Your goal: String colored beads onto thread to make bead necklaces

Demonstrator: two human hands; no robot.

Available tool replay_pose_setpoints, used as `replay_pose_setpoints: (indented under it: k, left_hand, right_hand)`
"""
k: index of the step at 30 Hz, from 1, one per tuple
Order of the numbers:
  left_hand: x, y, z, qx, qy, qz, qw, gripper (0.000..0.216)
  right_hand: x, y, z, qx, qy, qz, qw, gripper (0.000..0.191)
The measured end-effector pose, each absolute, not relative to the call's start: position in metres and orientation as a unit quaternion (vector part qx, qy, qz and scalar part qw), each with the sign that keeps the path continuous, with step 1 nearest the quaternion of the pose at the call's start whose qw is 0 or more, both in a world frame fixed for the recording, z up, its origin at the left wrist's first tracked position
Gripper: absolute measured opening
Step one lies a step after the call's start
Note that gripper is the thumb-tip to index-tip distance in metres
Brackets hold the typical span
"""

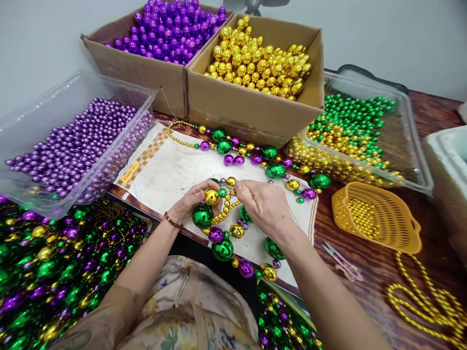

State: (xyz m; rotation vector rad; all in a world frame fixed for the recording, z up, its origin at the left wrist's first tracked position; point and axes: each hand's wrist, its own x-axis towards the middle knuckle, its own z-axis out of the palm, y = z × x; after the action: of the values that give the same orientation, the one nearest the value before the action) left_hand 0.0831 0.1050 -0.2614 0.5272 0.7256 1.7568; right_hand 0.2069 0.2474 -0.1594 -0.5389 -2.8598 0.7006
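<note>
Currently, bead strand (222,249) over white cloth (171,170), between both hands; left hand's (189,199) grip cups its large beads, right hand's (264,201) pinches just beside; length curves nearward, then rightward.

A smooth, pale blue-grey wall (368,39) stands behind a dark reddish-brown, wood-grained table (365,304); a grey, bladed, fan-like object (253,6) shows high up, in soft, even light
</note>
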Motion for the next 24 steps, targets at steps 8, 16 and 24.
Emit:
replay_pose_setpoints:
  k: [8,16,24]
  left_hand:
    - [0.0805,0.1050,-0.2651,0.250,0.289,0.737,0.558,0.049]
    - [0.0810,0.1050,-0.2638,0.231,0.302,0.738,0.558,0.052]
    - [0.0816,0.1032,-0.2647,0.222,0.302,0.736,0.563,0.051]
  right_hand:
    - [0.2068,0.2507,-0.1613,-0.139,-0.965,0.195,0.103,0.052]
    - [0.2075,0.2521,-0.1623,-0.134,-0.969,0.190,0.087,0.053]
    - [0.2093,0.2538,-0.1657,-0.138,-0.970,0.186,0.079,0.051]
